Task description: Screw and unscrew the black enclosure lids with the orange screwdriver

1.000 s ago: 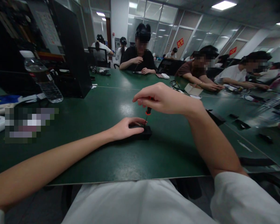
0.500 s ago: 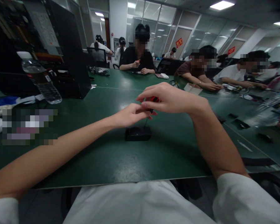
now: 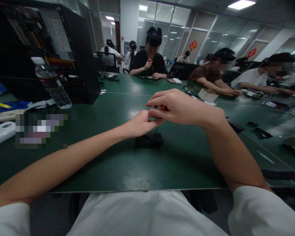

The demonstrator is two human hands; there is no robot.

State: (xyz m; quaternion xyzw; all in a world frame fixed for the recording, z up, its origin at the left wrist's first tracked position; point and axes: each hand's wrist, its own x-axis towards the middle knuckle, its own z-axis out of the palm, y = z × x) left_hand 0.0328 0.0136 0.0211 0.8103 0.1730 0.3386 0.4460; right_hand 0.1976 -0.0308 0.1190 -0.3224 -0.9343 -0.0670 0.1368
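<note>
A screwdriver with a red and black handle (image 3: 164, 108) stands nearly upright, its thin shaft running down to a small black box (image 3: 149, 141) on the table. Over the handle, my right hand (image 3: 175, 106) is closed from above, hiding most of it. My left hand (image 3: 143, 123) reaches in from the left, its fingers pinched around the lower handle, close under the right fingertips. The screwdriver's tip meets the far right part of the box, though the exact contact is too small to make out.
On the green table (image 3: 118, 170), a water bottle (image 3: 52, 83) and an open computer case (image 3: 81, 59) stand at the left. A white device (image 3: 1, 133) lies nearer. Small black parts (image 3: 262, 132) lie at the right. Across the table sits a person in black (image 3: 148, 62); others work at the right.
The view has shifted slightly, so everything sits further right. My right fingers have turned around the handle, and less of the red shows. The black box remains in place on the table.
</note>
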